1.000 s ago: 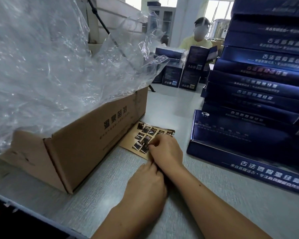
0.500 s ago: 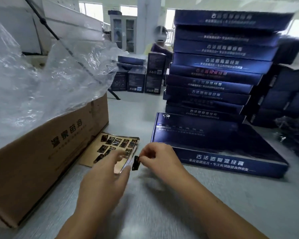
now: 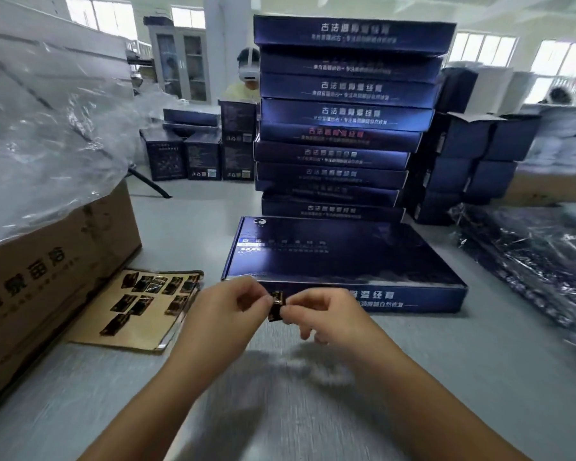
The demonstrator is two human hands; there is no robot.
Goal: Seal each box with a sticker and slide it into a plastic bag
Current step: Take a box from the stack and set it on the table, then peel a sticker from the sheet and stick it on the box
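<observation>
Sticker (image 3: 276, 306), one; left hand (image 3: 228, 316), right hand (image 3: 328, 316)

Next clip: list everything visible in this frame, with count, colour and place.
sticker: one, dark and glossy, pinched between both hands
sticker sheets: small pile, tan, table left of the hands
flat box: one, dark blue, table beyond the hands
box stack: about nine, dark blue, behind the flat box
carton: one, brown, far left
plastic bags: bunch, clear, rising from the carton
wrapped boxes: several, dark under plastic, right
table: one, grey
left hand: pinches sticker
right hand: pinches sticker
</observation>
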